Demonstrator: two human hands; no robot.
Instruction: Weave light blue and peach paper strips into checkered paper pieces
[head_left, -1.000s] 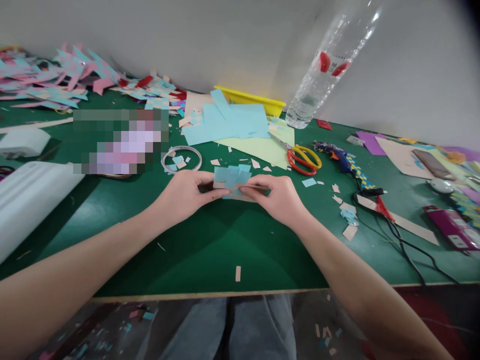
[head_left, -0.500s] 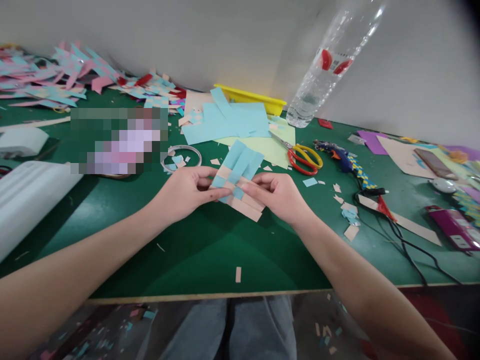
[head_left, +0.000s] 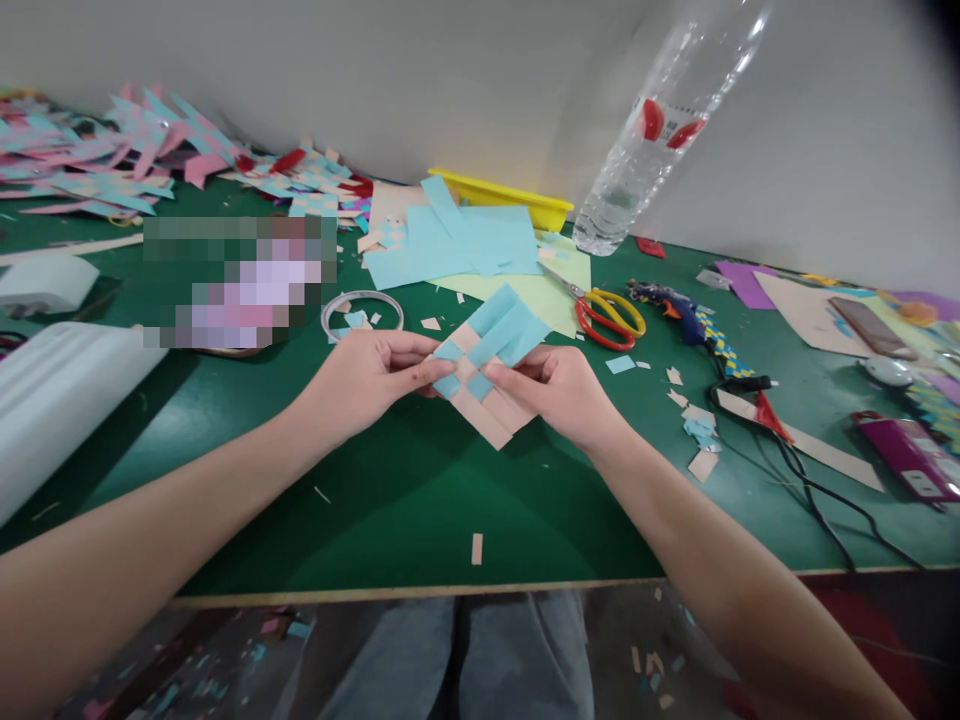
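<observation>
Between my hands is a small woven paper piece [head_left: 491,365], made of light blue and pale peach strips crossing in a checker pattern. Blue strip ends point up and to the right; peach ends hang toward the table's front. My left hand [head_left: 390,375] pinches its left corner, thumb on top and fingers behind. My right hand [head_left: 551,385] grips its right side, the thumb pressing near the middle of the weave. The fingertips under the paper are hidden. Scissors [head_left: 607,312] with red and yellow handles lie beyond my right hand.
A roll of tape [head_left: 363,313] lies behind my left hand. Blue paper sheets [head_left: 472,245] sit before a yellow tray [head_left: 502,197]. A plastic bottle [head_left: 652,130] stands at the back right. Black cables [head_left: 802,470] and a purple box [head_left: 907,455] lie right; paper strips [head_left: 142,150] heap up left.
The woven paper piece has turned clockwise in my hands, its blue ends swinging to the right and its peach ends shifting left. Both hands keep nearly the same place.
</observation>
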